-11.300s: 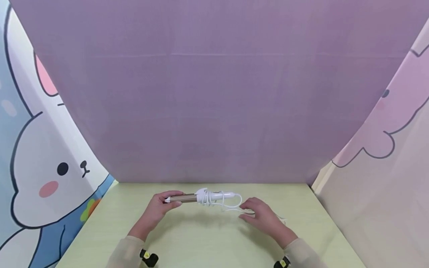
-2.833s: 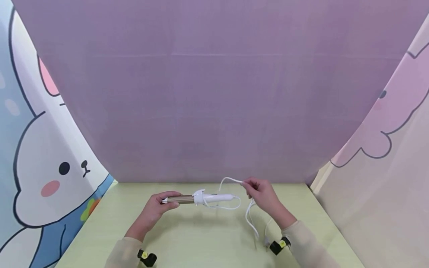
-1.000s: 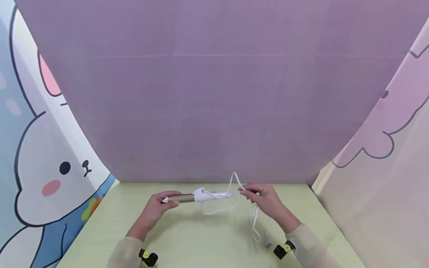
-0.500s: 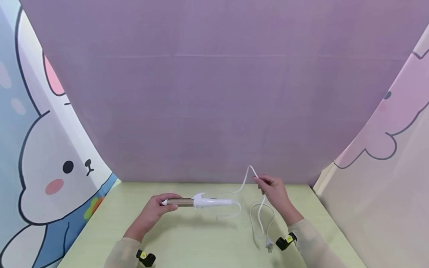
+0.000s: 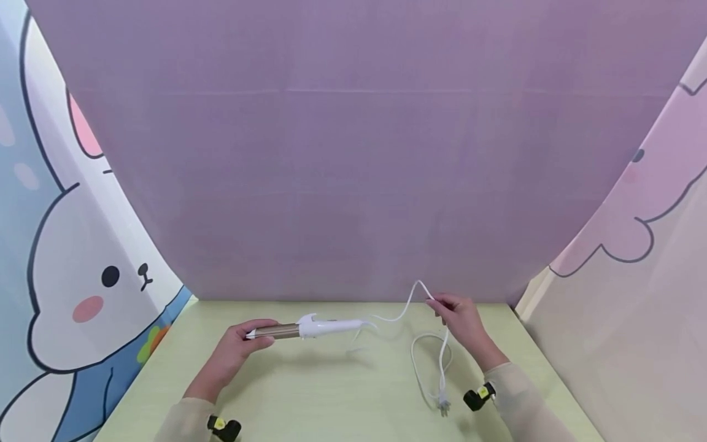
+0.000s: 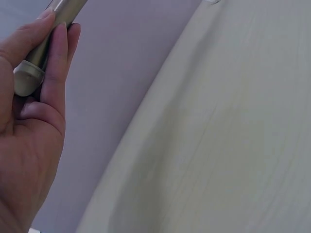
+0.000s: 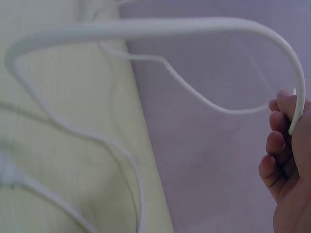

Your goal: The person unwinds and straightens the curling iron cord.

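Observation:
My left hand (image 5: 234, 347) grips a curling iron (image 5: 328, 327) by the tip end of its bronze barrel, thumb on one side and fingers on the other. The white handle points right, held above the table. In the left wrist view the barrel's pale end cap (image 6: 28, 77) lies between thumb and fingers. My right hand (image 5: 461, 319) pinches the white cord (image 5: 409, 299) between thumb and fingertips. From there the cord arcs left toward the handle and hangs down in a loop. Its plug (image 5: 444, 402) dangles low, near the tabletop, beside the right wrist.
A pale green-yellow table (image 5: 331, 399) lies beneath both hands. Behind it rises a purple cloth backdrop (image 5: 353, 184). Cartoon-printed panels (image 5: 72, 276) stand at the sides. Black wrist cameras (image 5: 223, 428) are strapped at both sleeves.
Earlier the cord was wound round the handle; those turns are now off. In the last half second the iron has shifted left and the right hand slightly right, stretching them apart.

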A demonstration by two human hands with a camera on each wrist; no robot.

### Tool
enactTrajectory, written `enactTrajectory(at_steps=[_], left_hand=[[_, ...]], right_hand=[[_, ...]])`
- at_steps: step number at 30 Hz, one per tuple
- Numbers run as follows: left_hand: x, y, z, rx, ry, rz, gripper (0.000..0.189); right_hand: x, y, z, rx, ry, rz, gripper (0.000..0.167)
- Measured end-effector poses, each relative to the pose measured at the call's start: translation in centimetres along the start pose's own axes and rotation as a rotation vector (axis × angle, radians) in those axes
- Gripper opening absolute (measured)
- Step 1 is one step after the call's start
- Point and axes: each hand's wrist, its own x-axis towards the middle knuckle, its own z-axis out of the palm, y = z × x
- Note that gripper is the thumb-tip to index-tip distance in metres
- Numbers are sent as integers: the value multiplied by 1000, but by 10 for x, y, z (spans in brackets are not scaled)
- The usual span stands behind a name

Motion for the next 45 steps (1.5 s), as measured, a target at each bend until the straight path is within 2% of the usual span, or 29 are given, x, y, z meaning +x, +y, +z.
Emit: enactTrajectory(at_steps=[3,10,19,22,28,36,45], left_hand=[[-3,-3,-9,6,19,-13,46],[-7,-6,-24,25,68,-63,50],[-11,-10,-39,69,103,-98,53],[-12,-9,-41,88,107,-110,53],[-11,-15,-46,94,101,-136,54],[-12,-22,-48,55,78,-155,52],[-13,-29,-53,90,45,-164,53]], right_hand=[[0,9,-5,-49,-24,-19,15],[-2,31,-20,-244,-85,-122,8],[-2,57,-44,-328,-126,-151,4],[-2,67,-51,-352,-151,-137,7],[-5,83,-60,-357,-181,-38,7],[-11,96,-65,-352,-157,7,5],[-14,104,-68,-310,-148,74,9]])
